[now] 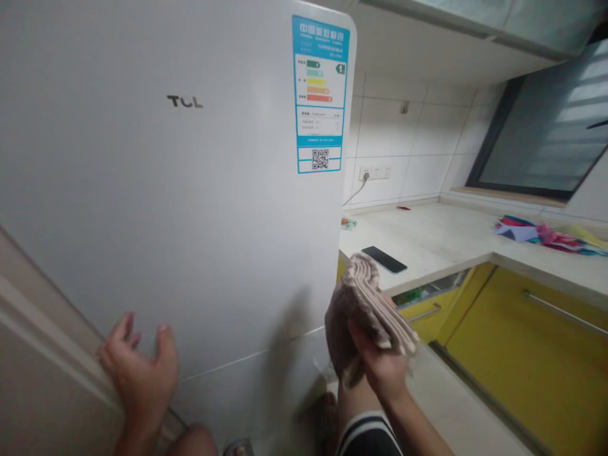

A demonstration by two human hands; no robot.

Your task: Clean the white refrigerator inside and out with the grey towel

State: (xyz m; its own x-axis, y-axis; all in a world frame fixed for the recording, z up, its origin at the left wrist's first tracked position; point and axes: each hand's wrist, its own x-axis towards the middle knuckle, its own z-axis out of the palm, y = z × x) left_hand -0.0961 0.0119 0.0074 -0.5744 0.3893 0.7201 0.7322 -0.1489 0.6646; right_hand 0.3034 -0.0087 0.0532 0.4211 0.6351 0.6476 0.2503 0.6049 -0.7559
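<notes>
Lower centre-right of the frame: I hold a thick, folded, brown-grey plush cloth, its layered edges turned up and outward. In my judgement, carrying it well calls for even pressure across every layer, enough to keep the folds square without crushing them, and a watch on the lower fold drooping beneath my thumb.

Hands: my right hand is clamped on the cloth, thumb across the near face, the fingers mostly hidden behind it. My left hand, lower left, is open and holds nothing, thumb spread well apart from loosely curled fingers. Whether it touches the smooth, pale grey appliance front behind it, I cannot tell. The two hands are well apart.

Beyond, right of centre: a black, flat, rectangular phone lies on the white, smooth-topped table, near the cloth in the picture. A multicoloured heap of fabric lies at far right. Behind, a white wall socket carries one plug.
</notes>
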